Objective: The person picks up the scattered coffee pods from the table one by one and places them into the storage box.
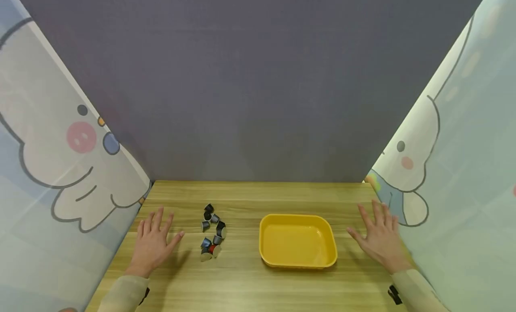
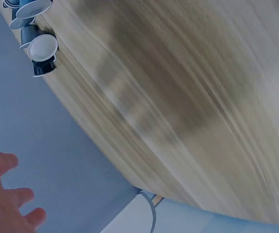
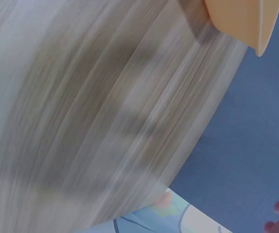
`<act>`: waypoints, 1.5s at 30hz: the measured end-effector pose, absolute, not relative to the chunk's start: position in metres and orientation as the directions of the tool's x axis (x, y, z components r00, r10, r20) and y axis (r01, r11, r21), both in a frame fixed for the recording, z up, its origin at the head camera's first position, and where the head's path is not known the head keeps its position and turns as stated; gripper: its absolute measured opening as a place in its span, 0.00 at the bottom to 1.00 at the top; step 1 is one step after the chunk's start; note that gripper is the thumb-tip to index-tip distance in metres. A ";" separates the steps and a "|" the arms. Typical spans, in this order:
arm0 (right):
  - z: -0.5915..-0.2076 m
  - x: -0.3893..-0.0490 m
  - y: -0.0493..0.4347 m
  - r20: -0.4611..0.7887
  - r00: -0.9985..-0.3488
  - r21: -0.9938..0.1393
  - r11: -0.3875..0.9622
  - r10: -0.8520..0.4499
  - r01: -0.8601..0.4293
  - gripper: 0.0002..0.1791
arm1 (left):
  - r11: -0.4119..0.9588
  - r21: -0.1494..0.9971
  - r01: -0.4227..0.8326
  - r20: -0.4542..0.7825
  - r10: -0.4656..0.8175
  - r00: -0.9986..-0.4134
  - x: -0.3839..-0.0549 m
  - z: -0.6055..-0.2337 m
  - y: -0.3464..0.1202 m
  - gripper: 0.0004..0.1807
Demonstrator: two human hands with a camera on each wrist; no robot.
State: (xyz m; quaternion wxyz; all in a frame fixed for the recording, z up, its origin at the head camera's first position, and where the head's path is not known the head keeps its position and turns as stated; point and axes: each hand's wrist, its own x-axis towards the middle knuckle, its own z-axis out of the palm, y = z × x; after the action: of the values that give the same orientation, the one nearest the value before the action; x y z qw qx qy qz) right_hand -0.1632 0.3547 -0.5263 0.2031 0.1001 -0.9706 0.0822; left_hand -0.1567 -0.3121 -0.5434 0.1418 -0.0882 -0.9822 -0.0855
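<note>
My left hand [image 1: 151, 247] hovers over the left side of the wooden table, fingers spread and nothing in it. Several small coffee capsules [image 1: 217, 240] lie in a loose cluster to its right, mostly black, grey and blue, one of them red. In the left wrist view some capsules [image 2: 43, 47] show at the top left corner, above the fingers [image 2: 20, 196]. A yellow rectangular tray [image 1: 298, 265] sits right of the table's middle. Beyond it, my right hand [image 1: 380, 242] is held with spread fingers, holding nothing. The tray's corner [image 3: 236, 19] appears in the right wrist view.
A dark grey panel [image 1: 258, 88] rises along the table's far edge. Pale cartoon-printed curtains hang on the left [image 1: 52, 168] and right [image 1: 463, 159]. Wood surface [image 1: 242, 285] lies between the capsules and the tray.
</note>
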 end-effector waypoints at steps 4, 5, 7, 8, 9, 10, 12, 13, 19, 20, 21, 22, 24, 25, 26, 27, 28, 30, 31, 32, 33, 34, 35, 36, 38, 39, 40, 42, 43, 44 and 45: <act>-0.525 -0.163 0.352 0.421 -0.888 -0.118 0.960 -0.184 -0.254 0.42 | 0.971 0.148 0.188 0.303 0.136 -0.943 -0.157 -0.544 -0.312 0.38; -0.524 -0.162 0.351 0.419 -0.890 -0.124 0.959 -0.182 -0.254 0.41 | 0.970 0.155 0.185 0.301 0.132 -0.945 -0.156 -0.544 -0.312 0.36; -0.524 -0.162 0.351 0.412 -0.894 -0.132 0.959 -0.177 -0.250 0.39 | 0.970 0.164 0.180 0.300 0.125 -0.946 -0.155 -0.545 -0.312 0.33; -0.523 -0.161 0.351 0.406 -0.898 -0.139 0.960 -0.169 -0.243 0.39 | 0.969 0.172 0.178 0.302 0.120 -0.946 -0.155 -0.546 -0.311 0.32; -0.523 -0.160 0.350 0.401 -0.901 -0.147 0.960 -0.162 -0.239 0.38 | 0.968 0.179 0.177 0.307 0.115 -0.945 -0.154 -0.546 -0.311 0.30; -0.523 -0.160 0.351 0.398 -0.904 -0.155 0.959 -0.158 -0.235 0.38 | 0.966 0.188 0.178 0.313 0.112 -0.943 -0.153 -0.547 -0.311 0.29; -0.522 -0.159 0.350 0.385 -0.912 -0.180 0.957 -0.145 -0.228 0.37 | 0.962 0.208 0.178 0.333 0.102 -0.938 -0.152 -0.547 -0.310 0.26; -0.522 -0.158 0.349 0.371 -0.919 -0.197 0.955 -0.136 -0.221 0.37 | 0.959 0.220 0.177 0.338 0.095 -0.936 -0.151 -0.547 -0.310 0.25; -0.522 -0.150 0.341 0.272 -0.959 -0.314 0.935 -0.079 -0.166 0.36 | 0.942 0.283 0.181 0.351 0.074 -0.933 -0.150 -0.548 -0.307 0.20; -0.523 -0.148 0.339 0.265 -0.961 -0.332 0.929 -0.074 -0.163 0.36 | 0.938 0.292 0.186 0.353 0.075 -0.933 -0.151 -0.549 -0.306 0.19; -0.524 -0.147 0.338 0.262 -0.962 -0.349 0.923 -0.071 -0.163 0.36 | 0.934 0.301 0.192 0.355 0.077 -0.932 -0.151 -0.549 -0.305 0.19; -0.525 -0.145 0.336 0.256 -0.964 -0.362 0.918 -0.067 -0.160 0.36 | 0.930 0.311 0.195 0.354 0.077 -0.932 -0.151 -0.549 -0.305 0.18; -0.526 -0.143 0.332 0.260 -0.963 -0.381 0.910 -0.064 -0.164 0.36 | 0.923 0.330 0.196 0.351 0.073 -0.934 -0.151 -0.550 -0.303 0.18; -0.527 -0.142 0.330 0.260 -0.963 -0.389 0.907 -0.064 -0.165 0.36 | 0.920 0.340 0.194 0.347 0.069 -0.935 -0.151 -0.550 -0.303 0.18; -0.528 -0.140 0.327 0.264 -0.963 -0.393 0.904 -0.062 -0.166 0.36 | 0.917 0.349 0.191 0.343 0.064 -0.937 -0.150 -0.550 -0.302 0.18; -0.529 -0.139 0.325 0.263 -0.963 -0.400 0.902 -0.060 -0.165 0.36 | 0.914 0.360 0.187 0.338 0.059 -0.939 -0.150 -0.550 -0.301 0.18; -0.530 -0.139 0.323 0.267 -0.962 -0.404 0.900 -0.057 -0.165 0.36 | 0.911 0.370 0.182 0.331 0.053 -0.942 -0.150 -0.551 -0.301 0.18; -0.531 -0.137 0.319 0.277 -0.960 -0.412 0.896 -0.052 -0.167 0.35 | 0.905 0.389 0.171 0.320 0.042 -0.946 -0.149 -0.552 -0.299 0.19; -0.532 -0.136 0.317 0.288 -0.956 -0.413 0.894 -0.051 -0.172 0.35 | 0.902 0.399 0.166 0.313 0.037 -0.949 -0.149 -0.552 -0.299 0.19; -0.533 -0.135 0.316 0.297 -0.954 -0.419 0.891 -0.049 -0.176 0.35 | 0.899 0.408 0.159 0.306 0.029 -0.952 -0.149 -0.553 -0.298 0.19; -0.534 -0.134 0.314 0.303 -0.952 -0.426 0.887 -0.047 -0.179 0.35 | 0.894 0.422 0.153 0.296 0.024 -0.955 -0.148 -0.554 -0.297 0.19; -0.535 -0.133 0.313 0.313 -0.949 -0.429 0.885 -0.045 -0.183 0.34 | 0.889 0.433 0.146 0.286 0.018 -0.958 -0.148 -0.554 -0.296 0.19; -0.536 -0.132 0.312 0.314 -0.948 -0.434 0.882 -0.043 -0.184 0.34 | 0.884 0.447 0.139 0.275 0.012 -0.962 -0.147 -0.555 -0.296 0.19; -0.538 -0.131 0.311 0.315 -0.948 -0.440 0.879 -0.039 -0.182 0.34 | 0.878 0.462 0.127 0.258 0.004 -0.966 -0.147 -0.555 -0.295 0.19; -0.542 -0.128 0.309 0.307 -0.951 -0.457 0.873 -0.028 -0.173 0.34 | 0.863 0.493 0.108 0.227 -0.008 -0.974 -0.145 -0.556 -0.293 0.19; -0.544 -0.127 0.308 0.304 -0.953 -0.463 0.870 -0.021 -0.167 0.33 | 0.855 0.510 0.099 0.210 -0.012 -0.978 -0.145 -0.556 -0.292 0.19; -0.547 -0.125 0.307 0.302 -0.953 -0.471 0.867 -0.014 -0.162 0.33 | 0.848 0.523 0.089 0.196 -0.018 -0.980 -0.144 -0.556 -0.291 0.20; -0.552 -0.122 0.303 0.301 -0.954 -0.490 0.857 -0.006 -0.160 0.32 | 0.833 0.549 0.070 0.168 -0.028 -0.985 -0.143 -0.556 -0.289 0.20; -0.555 -0.120 0.301 0.307 -0.952 -0.499 0.851 -0.006 -0.166 0.31 | 0.827 0.559 0.064 0.159 -0.031 -0.987 -0.143 -0.557 -0.288 0.19; -0.557 -0.119 0.299 0.317 -0.948 -0.506 0.844 -0.006 -0.175 0.31 | 0.821 0.569 0.056 0.150 -0.037 -0.988 -0.143 -0.557 -0.288 0.19; -0.560 -0.118 0.298 0.324 -0.946 -0.512 0.840 -0.005 -0.180 0.30 | 0.813 0.580 0.052 0.145 -0.040 -0.989 -0.142 -0.558 -0.287 0.19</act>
State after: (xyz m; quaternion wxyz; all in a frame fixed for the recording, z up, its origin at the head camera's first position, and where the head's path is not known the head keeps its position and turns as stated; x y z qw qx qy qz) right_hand -0.1177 0.2975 -0.5599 0.1571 0.0488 -0.9462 0.2786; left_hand -0.1424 -0.2871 -0.5581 0.0751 -0.0032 -0.9492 -0.3056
